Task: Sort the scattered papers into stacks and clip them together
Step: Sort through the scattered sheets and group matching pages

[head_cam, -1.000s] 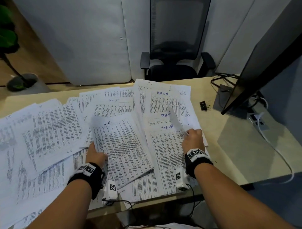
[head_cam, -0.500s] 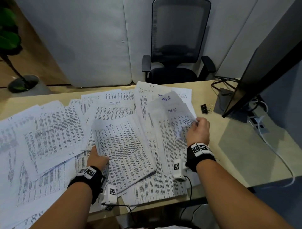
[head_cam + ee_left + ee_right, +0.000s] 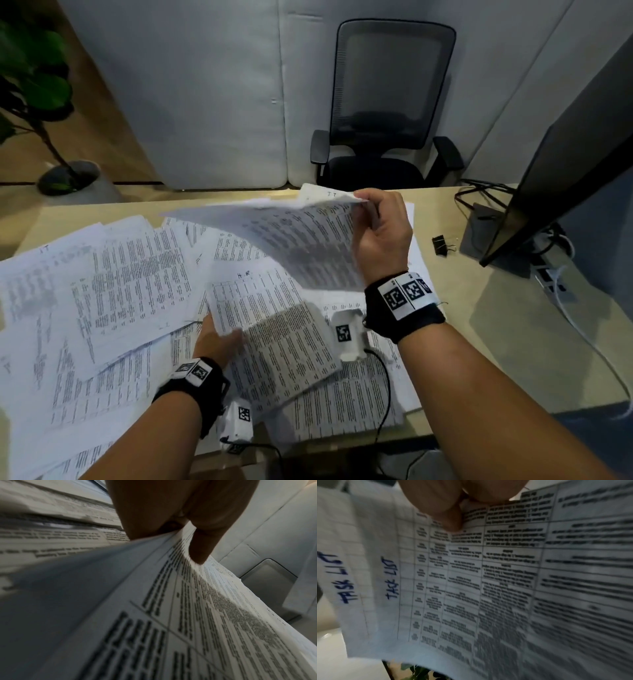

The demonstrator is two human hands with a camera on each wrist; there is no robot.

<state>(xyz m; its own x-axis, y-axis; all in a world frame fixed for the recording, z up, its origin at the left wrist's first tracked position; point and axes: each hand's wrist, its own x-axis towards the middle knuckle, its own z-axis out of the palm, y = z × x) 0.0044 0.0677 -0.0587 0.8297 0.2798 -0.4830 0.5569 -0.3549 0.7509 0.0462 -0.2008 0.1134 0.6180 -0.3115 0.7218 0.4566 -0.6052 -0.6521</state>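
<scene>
Right grip (image 3: 382, 236) pinches perhaps two lifted sheets (image 3: 291, 236); left grip (image 3: 219, 339) pinches one sheet (image 3: 270, 335); one binder clip (image 3: 442, 245).

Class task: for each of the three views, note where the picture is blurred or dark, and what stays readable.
Head view: dim, right hand and lifted sheets slightly smeared. Left wrist view: papers at left streaked with blur, shadowed. Right wrist view: print blurs toward the right, handwritten "TASK LIST" stays readable.
</scene>
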